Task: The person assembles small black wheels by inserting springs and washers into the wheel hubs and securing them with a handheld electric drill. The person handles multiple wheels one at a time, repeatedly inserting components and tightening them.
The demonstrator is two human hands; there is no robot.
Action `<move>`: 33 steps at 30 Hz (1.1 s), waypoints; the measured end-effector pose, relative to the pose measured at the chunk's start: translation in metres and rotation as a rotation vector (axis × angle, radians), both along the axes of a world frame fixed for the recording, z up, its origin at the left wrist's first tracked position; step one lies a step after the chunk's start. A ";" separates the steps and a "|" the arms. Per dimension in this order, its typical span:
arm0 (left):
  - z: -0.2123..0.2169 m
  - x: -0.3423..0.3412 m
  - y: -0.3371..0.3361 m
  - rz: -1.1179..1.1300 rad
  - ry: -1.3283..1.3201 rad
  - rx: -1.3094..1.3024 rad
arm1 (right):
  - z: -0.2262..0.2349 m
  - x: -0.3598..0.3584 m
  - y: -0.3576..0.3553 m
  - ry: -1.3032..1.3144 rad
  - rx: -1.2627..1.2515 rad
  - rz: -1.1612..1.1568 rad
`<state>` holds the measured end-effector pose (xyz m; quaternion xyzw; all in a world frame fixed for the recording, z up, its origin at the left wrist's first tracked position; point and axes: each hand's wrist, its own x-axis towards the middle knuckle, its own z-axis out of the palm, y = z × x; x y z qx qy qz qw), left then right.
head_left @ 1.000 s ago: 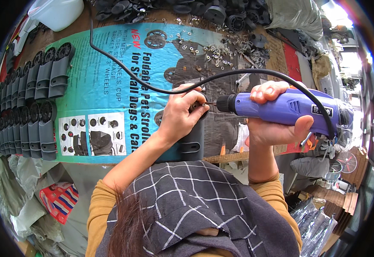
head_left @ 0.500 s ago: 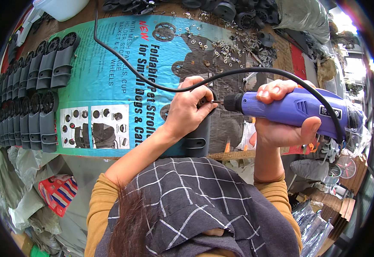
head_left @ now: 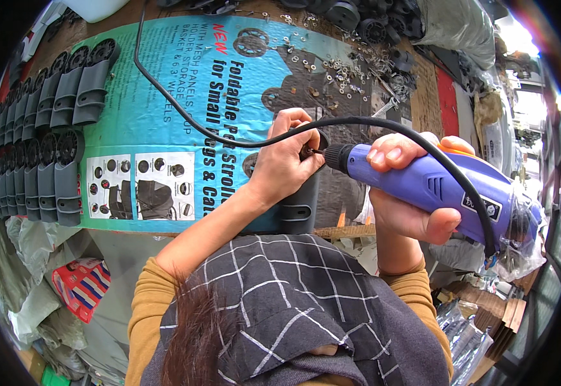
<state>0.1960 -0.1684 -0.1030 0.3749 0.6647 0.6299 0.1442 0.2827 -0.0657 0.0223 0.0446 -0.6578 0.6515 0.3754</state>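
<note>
My left hand (head_left: 279, 166) is closed around the upper end of a dark grey plastic wheel housing (head_left: 297, 211), which lies on the printed sheet close to the bench's front edge. Its fingers hide much of that end. A purple electric screwdriver (head_left: 415, 179) is gripped in my right hand (head_left: 393, 209), fingers over the top and thumb along the near side. The tool points left and slopes down toward its rear. Its bit reaches the fingertips of my left hand at the housing; whether a screw sits there is too small to tell. A black cable (head_left: 219, 136) loops over my left hand.
Rows of similar grey housings with wheels (head_left: 68, 174) stand at the left on the printed sheet (head_left: 116, 83). Small washers and metal bits (head_left: 345, 74) are scattered at the back right. Black wheels (head_left: 372, 30) are heaped beyond. Plastic bags (head_left: 33, 248) hang below the bench's left end.
The screwdriver has shifted left, its rear end swinging lower, and its bit is closer in at the housing. My left hand keeps its hold in nearly the same place.
</note>
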 end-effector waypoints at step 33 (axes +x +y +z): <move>-0.002 -0.003 0.004 -0.074 -0.139 -0.065 | 0.007 -0.018 0.010 -0.326 -0.081 0.013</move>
